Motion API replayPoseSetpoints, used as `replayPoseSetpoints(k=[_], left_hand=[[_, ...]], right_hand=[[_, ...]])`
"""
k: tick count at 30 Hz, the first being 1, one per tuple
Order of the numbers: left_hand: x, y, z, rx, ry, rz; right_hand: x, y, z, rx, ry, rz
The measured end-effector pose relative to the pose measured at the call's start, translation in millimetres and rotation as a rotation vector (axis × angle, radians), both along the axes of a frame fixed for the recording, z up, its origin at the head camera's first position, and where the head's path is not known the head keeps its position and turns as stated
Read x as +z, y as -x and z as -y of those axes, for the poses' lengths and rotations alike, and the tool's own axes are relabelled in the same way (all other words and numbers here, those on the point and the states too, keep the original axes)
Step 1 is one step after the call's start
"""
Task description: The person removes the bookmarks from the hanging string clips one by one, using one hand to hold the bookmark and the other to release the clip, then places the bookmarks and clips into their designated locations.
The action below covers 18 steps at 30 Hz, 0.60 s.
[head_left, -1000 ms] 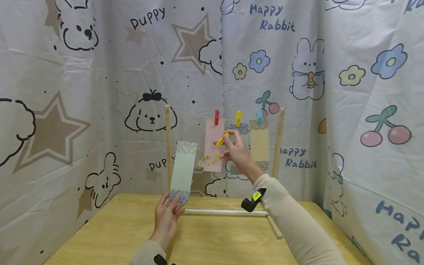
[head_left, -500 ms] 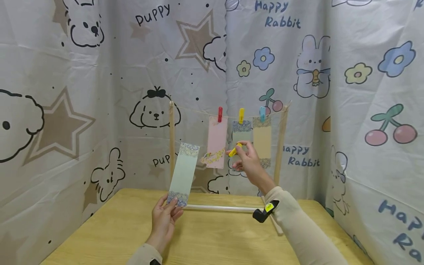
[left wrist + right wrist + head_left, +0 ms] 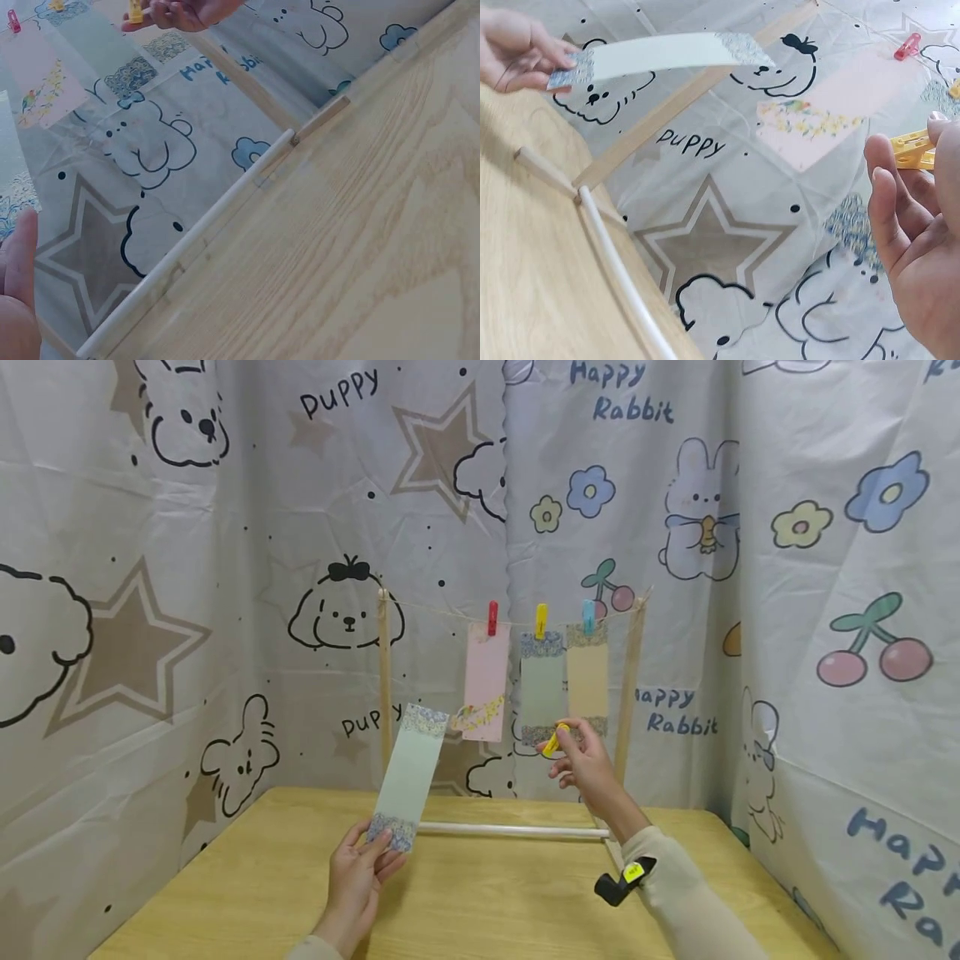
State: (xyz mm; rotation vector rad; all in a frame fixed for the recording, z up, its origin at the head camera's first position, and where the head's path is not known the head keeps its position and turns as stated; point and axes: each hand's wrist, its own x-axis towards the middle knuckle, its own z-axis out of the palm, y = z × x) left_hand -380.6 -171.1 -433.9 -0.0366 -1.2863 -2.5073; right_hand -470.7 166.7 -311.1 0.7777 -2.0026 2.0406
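Lower than a second ago, the right hand (image 3: 592,770) pinches a yellow clip (image 3: 555,741); the left hand (image 3: 352,878) grips a pale green card (image 3: 407,777) above the tabletop (image 3: 495,910), nearer its left edge. Hanging seems underway; next likely calls for raising that card beside the pink card (image 3: 486,677).

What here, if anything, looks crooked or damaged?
Nothing stands out as damaged. The pale green card in the left hand slants simply from how it is held; the three clipped cards hang nearly straight.
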Motion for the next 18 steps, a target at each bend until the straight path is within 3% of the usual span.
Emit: replayPoseSetpoints(k=[18], left_hand=[[-7.3, -29.5, 6, 0.041, 0.252, 0.109]], right_hand=[[-72.3, 0.1, -31, -0.132, -0.041, 0.046]])
